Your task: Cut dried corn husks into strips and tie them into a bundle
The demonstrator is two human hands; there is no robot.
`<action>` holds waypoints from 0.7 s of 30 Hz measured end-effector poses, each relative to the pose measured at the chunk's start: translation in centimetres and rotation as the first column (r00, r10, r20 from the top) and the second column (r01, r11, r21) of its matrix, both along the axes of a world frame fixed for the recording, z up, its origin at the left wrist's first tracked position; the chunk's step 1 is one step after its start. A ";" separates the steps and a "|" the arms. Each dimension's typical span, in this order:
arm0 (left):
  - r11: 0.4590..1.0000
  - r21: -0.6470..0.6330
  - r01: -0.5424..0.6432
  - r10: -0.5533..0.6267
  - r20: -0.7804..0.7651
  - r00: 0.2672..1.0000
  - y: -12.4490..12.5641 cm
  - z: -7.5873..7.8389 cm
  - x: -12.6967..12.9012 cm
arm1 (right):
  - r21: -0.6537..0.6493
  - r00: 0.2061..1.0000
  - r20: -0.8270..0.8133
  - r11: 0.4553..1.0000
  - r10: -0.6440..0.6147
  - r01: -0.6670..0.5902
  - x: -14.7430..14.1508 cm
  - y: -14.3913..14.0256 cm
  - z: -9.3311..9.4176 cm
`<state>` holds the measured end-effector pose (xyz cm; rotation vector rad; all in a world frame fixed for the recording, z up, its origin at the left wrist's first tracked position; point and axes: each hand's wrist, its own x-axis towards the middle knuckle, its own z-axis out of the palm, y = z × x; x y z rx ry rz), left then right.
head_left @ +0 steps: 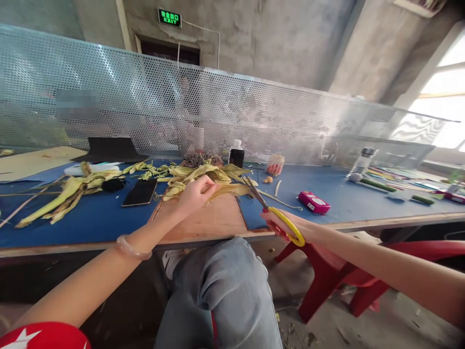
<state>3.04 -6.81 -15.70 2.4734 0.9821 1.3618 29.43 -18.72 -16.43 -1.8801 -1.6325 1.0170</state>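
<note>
Holding a dried corn husk strip (pixel 227 190) down on the brown wooden board (pixel 207 220), the left hand (pixel 194 194) has its fingers pinched together on the strip's near end. The right hand (pixel 290 228) grips a pair of scissors (pixel 276 213) by the yellow and red handles, fingers closed through the loops, at the front edge of the desk (pixel 109 220). The blades look nearly closed, though that is hard to judge at this size.

Just behind the strip lies a heap of husks (pixel 203 174), touching it, with a dark tangled bundle (pixel 198 159) and a small dark bottle (pixel 236 155) behind that. A black phone (pixel 140 192) lies left of the board, and a second husk pile (pixel 72 191) spreads further left. A pink box (pixel 314 202) sits right of the scissors, well apart from them, with an orange-striped cup (pixel 275 165) beyond it. Green sticks and other small craft items lie at the far right of the desk.

The strip's long axis runs left to right, from the left hand towards the scissors. The scissors point away from the person and slightly left, tips close to the strip's far end.

The desk has a blue covering with a pale wooden edge. A perforated metal screen (pixel 254 116) stands along its back. Behind it are bare concrete walls, a green exit sign (pixel 169 18) and a bright window at right. A red plastic stool (pixel 327 271) stands on the dusty floor.
</note>
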 end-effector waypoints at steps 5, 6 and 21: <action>0.999 0.031 -0.029 0.029 0.006 1.000 0.1 -1.6 0.5 | -0.001 0.999 0.040 1.000 -0.016 0.016 0.4 -0.4 -0.5; 0.999 0.028 -0.033 0.033 0.009 0.999 0.0 -1.8 0.5 | 0.025 0.998 0.068 1.000 0.000 -0.002 0.2 -0.6 -0.3; 0.998 -0.057 0.022 -0.022 -0.005 1.000 -0.5 -2.9 0.6 | 0.130 0.971 0.240 0.991 0.011 -0.044 0.0 -1.0 -0.2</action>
